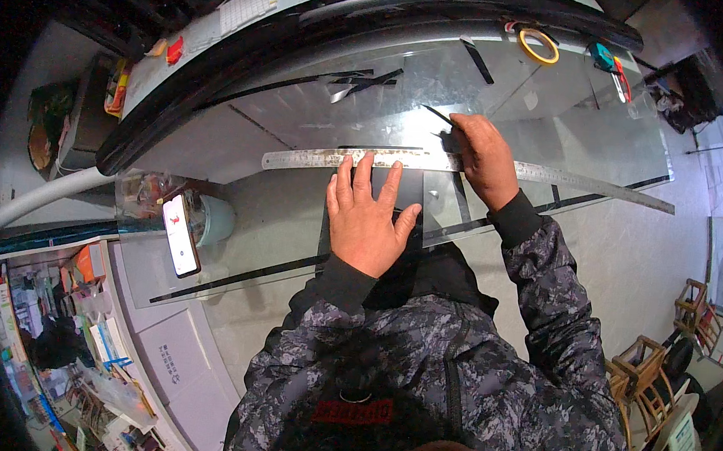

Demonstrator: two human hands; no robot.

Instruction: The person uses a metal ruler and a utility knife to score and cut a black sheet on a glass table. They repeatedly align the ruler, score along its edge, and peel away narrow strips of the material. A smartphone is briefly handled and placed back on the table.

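Observation:
A long steel ruler (578, 180) lies crosswise on the glass sheet (279, 211). My left hand (368, 222) is flat on it, fingers spread, with the fingertips pressing the ruler's left half. Beneath the ruler and that hand, a piece of black sheet (409, 204) partly shows. My right hand (485, 155) is closed at the ruler's far edge, right of my left hand. From its fingers a thin dark strip (436, 113) points away to the left; its exact kind is hard to tell in the glare.
Black strip offcuts (371, 82) lie farther back on the glass. A yellow tape roll (539, 47), teal tape measure (600, 56) and red utility knife (620, 83) sit far right. A lit phone (180, 236) rests at left. A thick black tube (307, 41) runs along the back.

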